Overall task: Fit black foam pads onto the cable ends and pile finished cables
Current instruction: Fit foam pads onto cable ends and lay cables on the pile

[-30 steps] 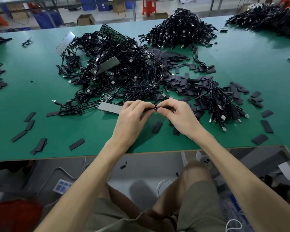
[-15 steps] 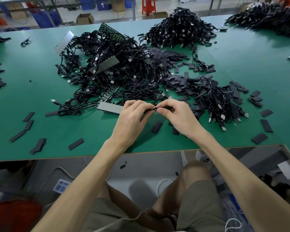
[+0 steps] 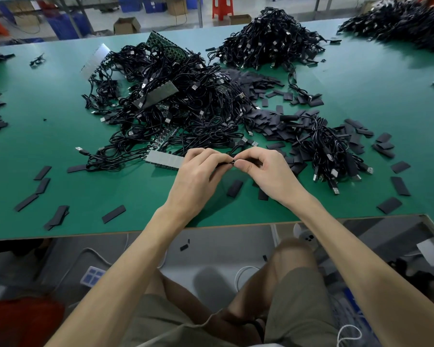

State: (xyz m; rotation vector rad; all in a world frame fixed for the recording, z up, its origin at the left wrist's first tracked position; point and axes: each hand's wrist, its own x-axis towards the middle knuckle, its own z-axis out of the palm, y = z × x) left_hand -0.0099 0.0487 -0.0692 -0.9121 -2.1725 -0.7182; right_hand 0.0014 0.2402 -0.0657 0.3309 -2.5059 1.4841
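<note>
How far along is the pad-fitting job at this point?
Done, apparently: a bundle of cables lies piled beside the right hand, though pads on it are hard to confirm. In hand: the left hand and right hand pinch one cable end. Left: the large tangled pile and many loose foam pads. Far from finished.

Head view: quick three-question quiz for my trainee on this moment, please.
1. True or false: the left hand and right hand both pinch one small black piece between them.
2. The loose foam pad closest to the hands lies: A) on the table, B) on the floor, C) on a cable pile.
3. On which side of the hands lies the cable bundle whose plugs point at the near edge?
Key: 1 true; 2 A; 3 right.
</note>
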